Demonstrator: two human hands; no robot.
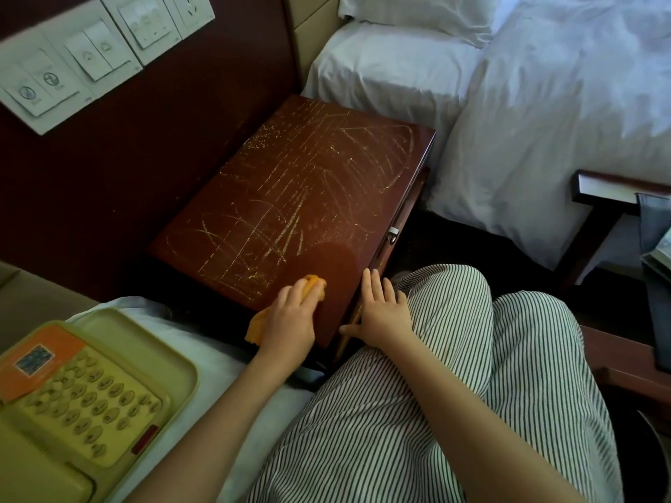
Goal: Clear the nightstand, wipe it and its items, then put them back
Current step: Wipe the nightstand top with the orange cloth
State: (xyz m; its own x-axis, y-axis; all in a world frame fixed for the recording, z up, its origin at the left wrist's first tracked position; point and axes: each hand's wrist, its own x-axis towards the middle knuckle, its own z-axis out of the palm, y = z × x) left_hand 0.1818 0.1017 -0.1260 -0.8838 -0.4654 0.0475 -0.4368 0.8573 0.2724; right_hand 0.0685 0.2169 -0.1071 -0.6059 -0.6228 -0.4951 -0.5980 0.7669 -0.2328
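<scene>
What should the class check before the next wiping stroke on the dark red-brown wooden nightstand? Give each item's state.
1. Top cleared: ok, nothing stands on the dark red-brown wooden nightstand.
2. Cloth ready: ok, the left hand holds the orange cloth on the top's near end.
3. Stand steadied: ok, the right hand rests flat on the front edge.
4. Top clean: not ok, pale streaks cover most of it.
5. Items aside: ok, the yellowed push-button telephone lies on the beige plastic tray.
6. Telephone wiped: cannot tell.
</scene>
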